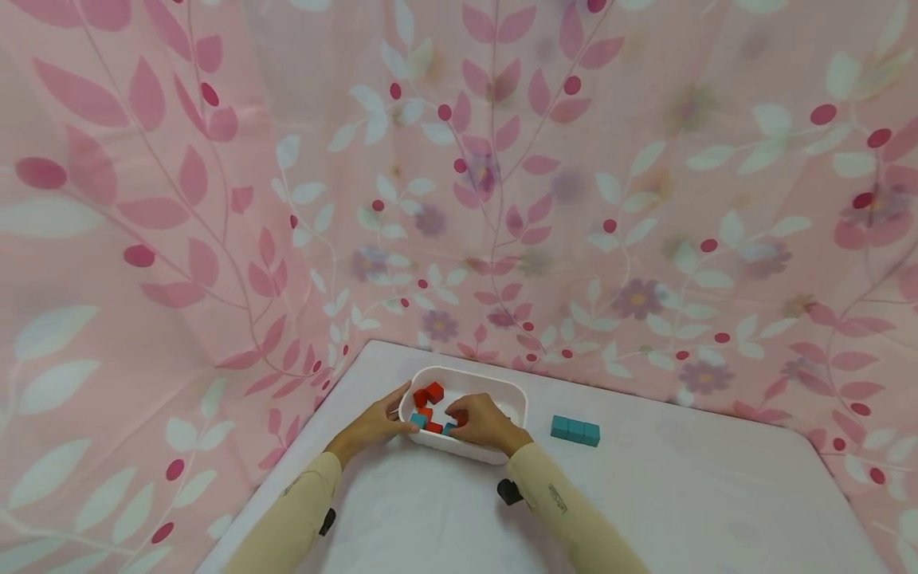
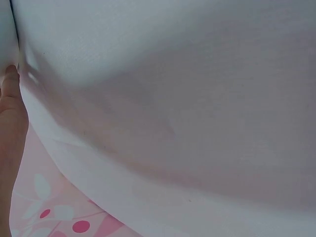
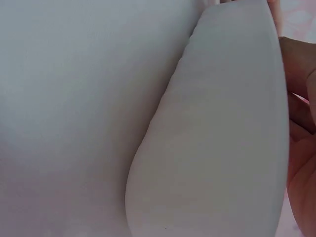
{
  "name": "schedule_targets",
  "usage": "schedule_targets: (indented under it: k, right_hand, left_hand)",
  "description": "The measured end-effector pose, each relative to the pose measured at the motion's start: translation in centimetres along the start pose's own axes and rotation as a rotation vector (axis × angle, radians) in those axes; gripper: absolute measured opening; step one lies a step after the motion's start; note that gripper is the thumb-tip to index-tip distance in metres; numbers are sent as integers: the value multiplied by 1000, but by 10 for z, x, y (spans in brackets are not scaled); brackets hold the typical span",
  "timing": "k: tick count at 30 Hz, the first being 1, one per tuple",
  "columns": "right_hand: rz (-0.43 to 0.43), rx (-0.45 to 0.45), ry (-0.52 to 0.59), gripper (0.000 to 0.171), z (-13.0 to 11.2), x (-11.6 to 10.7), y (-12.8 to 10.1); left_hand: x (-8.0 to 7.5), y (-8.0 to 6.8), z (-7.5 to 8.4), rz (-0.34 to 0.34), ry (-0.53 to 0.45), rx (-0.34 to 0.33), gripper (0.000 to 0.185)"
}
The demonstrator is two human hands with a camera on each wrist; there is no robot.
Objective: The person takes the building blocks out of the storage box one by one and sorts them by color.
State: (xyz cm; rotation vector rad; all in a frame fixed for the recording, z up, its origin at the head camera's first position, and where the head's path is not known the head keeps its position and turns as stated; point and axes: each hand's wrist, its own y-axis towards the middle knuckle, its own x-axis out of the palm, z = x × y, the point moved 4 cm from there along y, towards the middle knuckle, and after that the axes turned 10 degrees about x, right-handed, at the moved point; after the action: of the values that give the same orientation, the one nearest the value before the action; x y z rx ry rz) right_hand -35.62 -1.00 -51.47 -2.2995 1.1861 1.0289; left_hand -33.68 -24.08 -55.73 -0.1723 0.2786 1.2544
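A white plastic bin holds several red blocks and a teal block at its left end. My left hand grips that end, thumb at the near rim and fingers on the far side. My right hand reaches inside over the near wall, fingers bent downward. Red shows between its thumb and fingers, and a blue block lies by the thumb tip; whether either is pinched is hidden. The right wrist view shows the bin's outer wall with part of the right hand behind it.
Three teal blocks stand joined in a row on the white tabletop, right of the bin. Pink leaf-patterned curtains hang behind and to the left, meeting the table edges.
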Motion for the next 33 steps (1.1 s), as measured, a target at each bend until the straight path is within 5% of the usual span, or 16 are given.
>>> schedule_targets:
  k: [6, 17, 33]
  right_hand:
    - [-76, 51, -35, 39, 2, 1, 8]
    - [-135, -39, -238, 22, -3, 1, 16]
    - [-56, -83, -144, 35, -4, -1, 9]
  left_hand:
    - [2, 1, 2, 1, -12, -11, 93]
    - [4, 4, 2, 0, -8, 16, 91]
    - [1, 1, -2, 1, -3, 10, 91]
